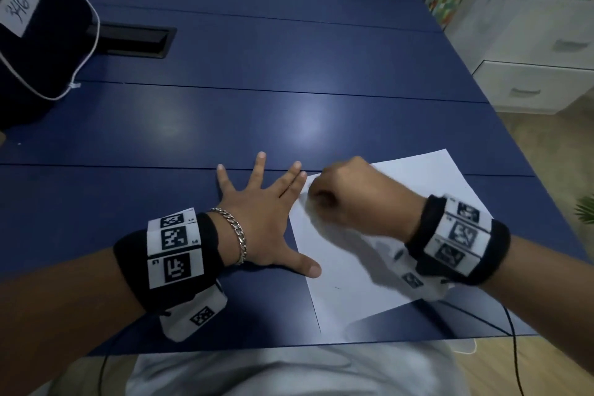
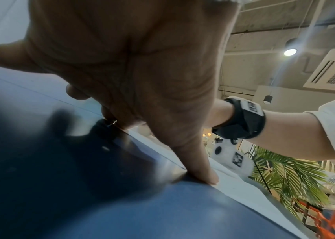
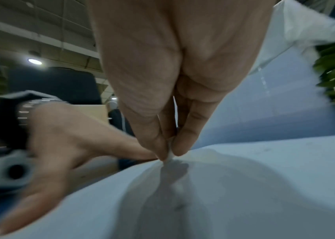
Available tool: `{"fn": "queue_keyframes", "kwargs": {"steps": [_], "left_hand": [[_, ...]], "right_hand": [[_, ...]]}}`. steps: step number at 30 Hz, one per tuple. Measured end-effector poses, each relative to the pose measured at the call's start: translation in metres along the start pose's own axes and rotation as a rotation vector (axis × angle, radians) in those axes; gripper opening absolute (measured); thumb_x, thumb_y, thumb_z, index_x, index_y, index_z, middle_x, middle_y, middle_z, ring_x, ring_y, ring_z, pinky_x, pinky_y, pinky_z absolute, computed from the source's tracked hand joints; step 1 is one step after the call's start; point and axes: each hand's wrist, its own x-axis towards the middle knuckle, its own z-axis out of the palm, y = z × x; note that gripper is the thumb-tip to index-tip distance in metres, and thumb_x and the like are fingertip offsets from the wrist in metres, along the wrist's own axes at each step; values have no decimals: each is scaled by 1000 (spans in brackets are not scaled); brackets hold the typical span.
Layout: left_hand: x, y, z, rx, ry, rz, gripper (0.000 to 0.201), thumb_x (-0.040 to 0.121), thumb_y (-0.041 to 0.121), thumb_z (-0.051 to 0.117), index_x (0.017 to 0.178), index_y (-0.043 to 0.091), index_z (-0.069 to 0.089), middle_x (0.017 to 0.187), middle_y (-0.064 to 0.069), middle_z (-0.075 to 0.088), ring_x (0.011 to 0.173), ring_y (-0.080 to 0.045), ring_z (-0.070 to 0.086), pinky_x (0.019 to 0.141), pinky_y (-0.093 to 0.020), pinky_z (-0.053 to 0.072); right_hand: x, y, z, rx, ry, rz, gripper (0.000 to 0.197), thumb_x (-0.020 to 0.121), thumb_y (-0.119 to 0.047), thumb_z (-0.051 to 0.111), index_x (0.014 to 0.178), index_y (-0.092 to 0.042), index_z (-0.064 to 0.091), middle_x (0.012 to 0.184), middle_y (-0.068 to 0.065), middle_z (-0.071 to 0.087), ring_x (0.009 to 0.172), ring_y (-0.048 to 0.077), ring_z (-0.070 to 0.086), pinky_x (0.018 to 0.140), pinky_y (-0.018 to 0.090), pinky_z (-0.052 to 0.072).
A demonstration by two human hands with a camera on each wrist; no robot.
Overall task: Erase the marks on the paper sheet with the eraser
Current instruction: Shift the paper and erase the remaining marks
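Observation:
A white paper sheet (image 1: 369, 254) lies on the blue table (image 1: 225, 112) near its front right. My left hand (image 1: 266, 219) is spread flat, thumb and two fingers pressing the sheet's left edge (image 2: 244, 187). My right hand (image 1: 347, 199) is curled over the sheet's upper left part and blurred. In the right wrist view its thumb and fingers pinch a small white eraser (image 3: 169, 156) whose tip touches the paper sheet (image 3: 244, 186). A faint dark mark (image 1: 337, 287) shows lower on the sheet. The eraser is hidden in the head view.
A dark bag (image 1: 38, 35) with a white label sits at the table's back left beside a black cable slot (image 1: 135, 42). White drawers (image 1: 533, 74) stand off to the right. The table's front edge runs just below the sheet.

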Motion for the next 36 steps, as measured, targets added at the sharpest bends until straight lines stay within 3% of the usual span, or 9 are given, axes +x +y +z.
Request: {"fn": "queue_keyframes", "kwargs": {"steps": [3, 7, 12, 17, 20, 24, 29, 32, 36], "left_hand": [[0, 0, -1, 9, -4, -2, 156, 47, 115, 37, 160, 32, -32, 163, 22, -42, 148, -42, -45, 104, -92, -9], [0, 2, -2, 14, -13, -10, 157, 48, 114, 39, 160, 31, -33, 163, 22, -43, 148, -42, -45, 104, -92, -10], [0, 3, -4, 19, -21, -19, 157, 47, 114, 38, 160, 32, -33, 163, 23, -43, 147, -42, -47, 104, -92, -10], [-1, 4, -5, 33, -43, -30, 158, 46, 114, 39, 160, 32, -34, 162, 23, -44, 146, -41, -48, 103, -92, -10], [0, 4, -5, 41, -41, -36, 158, 46, 114, 39, 160, 33, -34, 162, 23, -44, 147, -41, -46, 104, -92, -9], [2, 2, -6, 81, -41, -14, 158, 45, 115, 36, 159, 32, -34, 162, 21, -43, 148, -38, -46, 105, -89, -16], [11, -18, -13, 99, 13, 83, 153, 49, 114, 42, 161, 39, -30, 166, 16, -41, 150, -36, -44, 115, -78, -18], [16, -35, -25, 115, 107, 112, 148, 54, 110, 48, 161, 42, -29, 167, 12, -40, 154, -35, -35, 122, -72, -11], [11, -41, -28, -30, 161, 120, 136, 68, 102, 46, 169, 27, -7, 177, 8, -13, 164, -29, -5, 132, -54, 9]], "right_hand": [[-3, -1, -2, -54, -91, -3, 17, 83, -13, 61, 67, -16, 56, 67, 1, 55, 61, 25, 51, 58, 36, 41], [4, 20, -12, -80, 0, 130, 12, 86, -16, 60, 74, -17, 62, 74, -1, 59, 72, 29, 60, 65, 38, 47], [-13, -13, -6, -87, -132, 20, 17, 87, -16, 58, 70, -14, 57, 72, 4, 58, 64, 27, 53, 61, 38, 42], [-3, 34, -17, -33, 1, 228, 10, 82, -18, 63, 84, -16, 72, 80, 1, 71, 77, 28, 65, 70, 40, 57], [-9, 8, -7, -91, -32, 141, 9, 84, -17, 58, 76, -14, 61, 77, 5, 65, 72, 30, 60, 68, 41, 51], [-32, 4, -9, -38, -119, 33, 13, 86, -21, 63, 73, -19, 62, 73, -1, 63, 66, 23, 56, 67, 39, 49], [-80, 59, -36, 161, 171, 281, 8, 89, -29, 79, 97, -32, 79, 90, -17, 74, 81, 0, 70, 74, 25, 56], [-117, 69, -36, 225, 182, 409, 11, 89, -29, 82, 98, -34, 79, 91, -21, 73, 84, -8, 69, 71, 12, 48], [-156, 62, -8, 194, 84, 439, 16, 88, -29, 82, 99, -40, 78, 91, -25, 72, 89, -6, 68, 75, 17, 56]]}}
